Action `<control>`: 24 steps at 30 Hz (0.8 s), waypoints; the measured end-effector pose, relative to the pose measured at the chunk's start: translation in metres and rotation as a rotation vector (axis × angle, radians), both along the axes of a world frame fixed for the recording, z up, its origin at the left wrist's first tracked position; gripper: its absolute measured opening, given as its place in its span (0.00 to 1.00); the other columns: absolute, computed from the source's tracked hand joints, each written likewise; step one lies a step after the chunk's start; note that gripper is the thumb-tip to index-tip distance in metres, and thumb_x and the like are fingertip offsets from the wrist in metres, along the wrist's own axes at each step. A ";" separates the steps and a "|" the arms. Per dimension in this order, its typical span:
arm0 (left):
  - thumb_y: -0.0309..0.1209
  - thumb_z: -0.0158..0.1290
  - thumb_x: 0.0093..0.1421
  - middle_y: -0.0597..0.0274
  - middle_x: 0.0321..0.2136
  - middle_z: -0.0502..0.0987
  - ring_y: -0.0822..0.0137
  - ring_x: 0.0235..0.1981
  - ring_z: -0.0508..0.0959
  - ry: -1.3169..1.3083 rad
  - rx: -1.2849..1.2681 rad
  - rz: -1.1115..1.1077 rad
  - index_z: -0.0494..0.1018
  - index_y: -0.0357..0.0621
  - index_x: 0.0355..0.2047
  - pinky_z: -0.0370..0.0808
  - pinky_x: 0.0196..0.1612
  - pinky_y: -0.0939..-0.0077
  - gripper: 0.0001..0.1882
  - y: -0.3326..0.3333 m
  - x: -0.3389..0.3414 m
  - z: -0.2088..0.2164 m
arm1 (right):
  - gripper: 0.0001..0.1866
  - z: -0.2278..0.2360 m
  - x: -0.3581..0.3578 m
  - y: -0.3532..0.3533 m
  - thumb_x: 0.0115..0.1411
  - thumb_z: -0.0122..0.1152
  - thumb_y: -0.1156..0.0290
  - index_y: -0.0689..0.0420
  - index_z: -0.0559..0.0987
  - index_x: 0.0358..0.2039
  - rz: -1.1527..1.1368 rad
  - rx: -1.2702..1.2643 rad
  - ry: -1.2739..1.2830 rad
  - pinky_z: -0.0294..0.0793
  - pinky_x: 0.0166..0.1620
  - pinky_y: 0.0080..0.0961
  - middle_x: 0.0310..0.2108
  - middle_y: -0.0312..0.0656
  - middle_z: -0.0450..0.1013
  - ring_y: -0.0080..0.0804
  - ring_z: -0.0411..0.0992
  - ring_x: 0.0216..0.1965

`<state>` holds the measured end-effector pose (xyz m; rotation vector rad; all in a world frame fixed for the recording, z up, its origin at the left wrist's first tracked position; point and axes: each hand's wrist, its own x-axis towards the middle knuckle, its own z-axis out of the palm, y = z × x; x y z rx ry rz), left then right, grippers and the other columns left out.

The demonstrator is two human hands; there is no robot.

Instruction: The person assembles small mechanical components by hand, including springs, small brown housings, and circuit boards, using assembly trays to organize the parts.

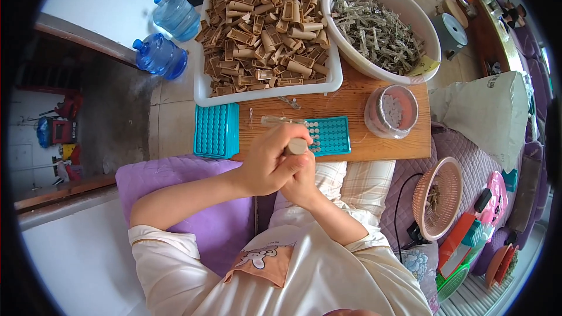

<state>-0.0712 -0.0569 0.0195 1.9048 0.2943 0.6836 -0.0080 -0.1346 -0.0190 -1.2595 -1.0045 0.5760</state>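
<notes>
Both my hands are closed together over the near edge of the wooden table. My left hand (pixel 266 161) grips a tan cylindrical plastic piece (pixel 297 146), its round flat end facing up. Pressed against the same piece from below is my right hand (pixel 301 182), its fingers partly hidden. A clear plastic part (pixel 276 120) juts out beyond the left fingers; how it joins the tan piece is hidden. Just behind the hands lies a teal tray (pixel 333 134) with rows of round wells, small whitish discs in its left columns. A clear tub (pixel 374 118) of white pieces stands to its right.
A white bin (pixel 269 93) heaped with tan plastic shells fills the far left of the table (pixel 252 140). Beside it sits a round basin (pixel 351 58) of clear plastic parts. Stacked teal trays (pixel 216 131) stand at left. A pink basket (pixel 422 205) rests on the sofa.
</notes>
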 end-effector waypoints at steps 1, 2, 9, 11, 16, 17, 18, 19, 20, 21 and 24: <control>0.42 0.47 0.54 0.56 0.28 0.71 0.61 0.30 0.73 -0.031 0.084 -0.027 0.63 0.41 0.36 0.69 0.35 0.73 0.17 0.001 0.001 -0.002 | 0.02 -0.001 0.001 -0.001 0.47 0.49 0.77 0.61 0.68 0.24 0.004 0.000 0.003 0.65 0.24 0.23 0.21 0.39 0.67 0.32 0.67 0.22; 0.42 0.47 0.54 0.55 0.29 0.71 0.61 0.32 0.73 -0.063 0.167 -0.054 0.63 0.41 0.37 0.68 0.36 0.72 0.18 0.001 0.000 -0.004 | 0.03 -0.001 0.004 -0.001 0.47 0.49 0.77 0.61 0.69 0.24 0.044 0.008 -0.020 0.66 0.26 0.26 0.22 0.41 0.68 0.36 0.68 0.24; 0.42 0.43 0.57 0.56 0.33 0.69 0.65 0.34 0.71 0.024 -0.021 -0.165 0.60 0.42 0.42 0.68 0.38 0.74 0.19 0.001 -0.004 -0.004 | 0.08 -0.001 0.008 -0.007 0.54 0.47 0.68 0.60 0.66 0.26 0.215 0.006 0.217 0.63 0.28 0.21 0.21 0.36 0.64 0.28 0.64 0.24; 0.43 0.40 0.59 0.58 0.35 0.68 0.69 0.33 0.71 0.098 -0.688 -0.208 0.59 0.42 0.45 0.68 0.36 0.79 0.20 0.000 -0.002 0.002 | 0.12 -0.004 0.011 -0.011 0.57 0.46 0.63 0.60 0.65 0.27 0.189 -0.014 0.417 0.61 0.27 0.20 0.20 0.35 0.62 0.26 0.62 0.23; 0.35 0.34 0.60 0.56 0.37 0.68 0.66 0.40 0.69 0.145 -1.201 -0.221 0.56 0.40 0.48 0.68 0.43 0.71 0.18 0.009 0.001 -0.003 | 0.26 -0.010 0.032 -0.018 0.54 0.41 0.43 0.59 0.65 0.30 0.548 -0.196 0.880 0.52 0.24 0.17 0.16 0.32 0.54 0.20 0.53 0.19; 0.35 0.34 0.60 0.56 0.37 0.68 0.66 0.40 0.69 0.143 -1.199 -0.221 0.56 0.40 0.48 0.68 0.43 0.71 0.18 0.009 0.001 -0.008 | 0.27 -0.009 0.034 -0.019 0.54 0.41 0.44 0.59 0.66 0.32 0.572 -0.233 0.929 0.54 0.24 0.17 0.17 0.32 0.56 0.20 0.54 0.19; 0.35 0.34 0.60 0.56 0.37 0.68 0.65 0.40 0.69 0.111 -1.262 -0.203 0.57 0.40 0.47 0.68 0.43 0.70 0.17 0.008 0.001 -0.012 | 0.27 -0.008 0.035 -0.020 0.54 0.41 0.44 0.59 0.66 0.32 0.574 -0.232 0.927 0.54 0.24 0.17 0.17 0.32 0.56 0.20 0.54 0.19; 0.36 0.35 0.60 0.57 0.37 0.68 0.65 0.40 0.69 0.079 -1.325 -0.184 0.58 0.41 0.46 0.68 0.43 0.69 0.17 0.008 0.001 -0.014 | 0.27 -0.006 0.035 -0.022 0.54 0.42 0.45 0.60 0.66 0.35 0.550 -0.268 0.957 0.56 0.25 0.17 0.18 0.33 0.58 0.21 0.56 0.20; 0.36 0.35 0.60 0.57 0.37 0.68 0.65 0.40 0.69 0.077 -1.323 -0.181 0.58 0.41 0.46 0.68 0.43 0.69 0.17 0.009 0.001 -0.013 | 0.28 -0.005 0.036 -0.024 0.55 0.42 0.45 0.61 0.67 0.39 0.525 -0.304 0.987 0.59 0.27 0.17 0.19 0.34 0.61 0.21 0.59 0.21; 0.35 0.34 0.60 0.58 0.36 0.68 0.65 0.40 0.69 0.056 -1.444 -0.128 0.60 0.42 0.45 0.67 0.44 0.67 0.16 0.012 0.001 -0.012 | 0.28 -0.002 0.039 -0.027 0.55 0.42 0.45 0.61 0.67 0.39 0.530 -0.303 0.987 0.59 0.27 0.17 0.19 0.34 0.61 0.21 0.59 0.21; 0.36 0.34 0.60 0.61 0.35 0.69 0.65 0.40 0.69 -0.019 -1.535 -0.016 0.62 0.43 0.42 0.67 0.44 0.65 0.14 0.023 0.000 -0.016 | 0.18 -0.001 0.060 -0.036 0.60 0.40 0.59 0.59 0.68 0.42 0.309 -0.332 0.852 0.64 0.32 0.15 0.26 0.37 0.68 0.21 0.63 0.26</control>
